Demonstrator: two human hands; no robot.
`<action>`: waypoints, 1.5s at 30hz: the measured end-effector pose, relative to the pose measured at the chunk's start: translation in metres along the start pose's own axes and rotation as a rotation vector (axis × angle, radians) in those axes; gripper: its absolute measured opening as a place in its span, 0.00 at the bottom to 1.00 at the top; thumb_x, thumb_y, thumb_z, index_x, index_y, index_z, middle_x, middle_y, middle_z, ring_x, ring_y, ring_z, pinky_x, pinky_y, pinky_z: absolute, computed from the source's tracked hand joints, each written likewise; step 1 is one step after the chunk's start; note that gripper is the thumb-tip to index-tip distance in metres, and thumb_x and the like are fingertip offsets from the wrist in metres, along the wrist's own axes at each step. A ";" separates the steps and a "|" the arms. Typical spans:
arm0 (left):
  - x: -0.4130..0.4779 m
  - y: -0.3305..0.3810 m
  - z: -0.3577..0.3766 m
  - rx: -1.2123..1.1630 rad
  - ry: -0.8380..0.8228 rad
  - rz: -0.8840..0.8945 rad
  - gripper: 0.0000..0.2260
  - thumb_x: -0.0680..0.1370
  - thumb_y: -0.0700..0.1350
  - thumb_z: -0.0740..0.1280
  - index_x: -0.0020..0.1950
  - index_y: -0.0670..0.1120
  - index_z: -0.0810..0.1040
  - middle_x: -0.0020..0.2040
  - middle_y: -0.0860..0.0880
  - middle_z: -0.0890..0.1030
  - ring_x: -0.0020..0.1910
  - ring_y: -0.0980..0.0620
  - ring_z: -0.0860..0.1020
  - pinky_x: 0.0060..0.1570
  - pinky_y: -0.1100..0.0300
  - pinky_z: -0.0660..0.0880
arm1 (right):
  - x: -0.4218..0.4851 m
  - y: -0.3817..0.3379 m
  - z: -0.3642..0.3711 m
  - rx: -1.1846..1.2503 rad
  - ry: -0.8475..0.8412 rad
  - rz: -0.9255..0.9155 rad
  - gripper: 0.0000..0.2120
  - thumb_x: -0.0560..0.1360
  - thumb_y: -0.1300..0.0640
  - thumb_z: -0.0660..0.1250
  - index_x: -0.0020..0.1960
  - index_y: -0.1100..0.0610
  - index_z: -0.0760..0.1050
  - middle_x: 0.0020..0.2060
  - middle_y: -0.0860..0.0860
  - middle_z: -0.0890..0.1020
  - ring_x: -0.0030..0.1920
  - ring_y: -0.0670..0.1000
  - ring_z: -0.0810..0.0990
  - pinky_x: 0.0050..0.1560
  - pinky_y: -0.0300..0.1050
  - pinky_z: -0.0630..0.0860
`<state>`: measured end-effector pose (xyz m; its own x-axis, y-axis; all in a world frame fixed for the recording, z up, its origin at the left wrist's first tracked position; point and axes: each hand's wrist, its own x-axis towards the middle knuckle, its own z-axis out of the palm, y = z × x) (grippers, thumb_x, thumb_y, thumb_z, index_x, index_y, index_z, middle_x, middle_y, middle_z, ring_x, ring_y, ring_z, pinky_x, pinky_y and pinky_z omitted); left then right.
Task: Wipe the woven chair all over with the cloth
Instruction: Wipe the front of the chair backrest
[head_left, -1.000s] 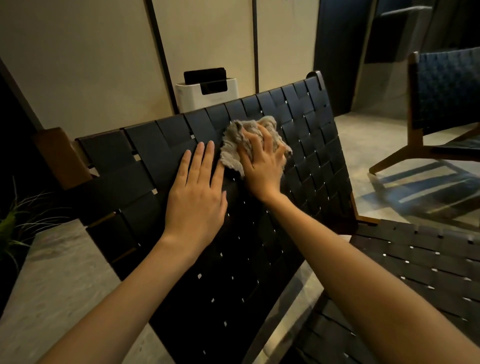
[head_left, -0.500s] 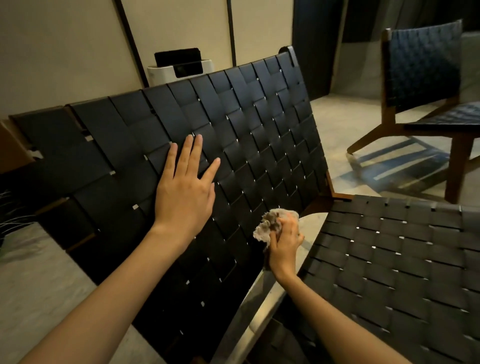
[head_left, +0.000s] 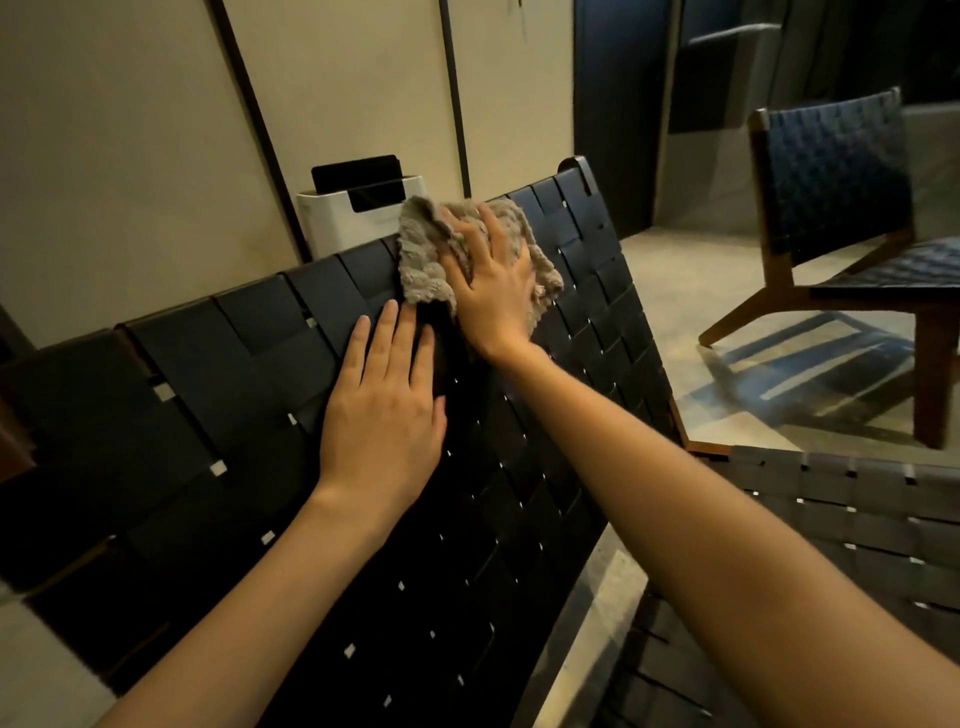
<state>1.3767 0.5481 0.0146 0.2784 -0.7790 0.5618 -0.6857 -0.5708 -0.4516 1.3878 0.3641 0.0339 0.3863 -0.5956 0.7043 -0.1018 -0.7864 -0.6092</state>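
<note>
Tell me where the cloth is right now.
In the head view the cloth sits upper centre, pressed under the right hand against the top of the woven chair back, just above the left hand.

One head cam, wide-angle, on wearer's head; faces fwd & down, v. close to woven chair backrest.

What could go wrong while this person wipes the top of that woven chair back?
The cloth is bunched under the flat right hand, right at the top edge of the chair back; it might slip over and drop behind, near the white box. The left hand presses flat on that back, so a hard push could perhaps shift it.
</note>
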 end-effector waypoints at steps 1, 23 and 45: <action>0.001 0.000 0.001 0.018 0.002 0.003 0.29 0.81 0.55 0.45 0.77 0.42 0.45 0.77 0.39 0.43 0.77 0.43 0.41 0.74 0.46 0.41 | -0.009 0.006 0.002 -0.020 0.049 -0.011 0.21 0.78 0.46 0.59 0.70 0.46 0.66 0.75 0.50 0.60 0.73 0.64 0.54 0.70 0.66 0.53; 0.008 0.041 0.022 -0.022 -0.059 0.100 0.25 0.82 0.55 0.46 0.77 0.53 0.44 0.77 0.41 0.38 0.76 0.44 0.37 0.72 0.46 0.35 | -0.154 0.103 -0.039 0.017 0.271 0.362 0.21 0.77 0.59 0.62 0.69 0.57 0.68 0.71 0.58 0.65 0.67 0.61 0.64 0.62 0.39 0.57; 0.035 0.043 0.030 0.035 -0.007 0.069 0.26 0.81 0.55 0.46 0.77 0.50 0.46 0.77 0.40 0.41 0.77 0.43 0.41 0.73 0.45 0.37 | -0.046 0.120 -0.011 -0.145 0.174 0.270 0.19 0.78 0.55 0.61 0.69 0.53 0.69 0.73 0.52 0.64 0.70 0.64 0.59 0.66 0.65 0.61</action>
<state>1.3767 0.4885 -0.0058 0.2358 -0.8188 0.5235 -0.6800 -0.5238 -0.5130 1.3483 0.2954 -0.0675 0.1673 -0.7942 0.5842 -0.3124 -0.6047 -0.7326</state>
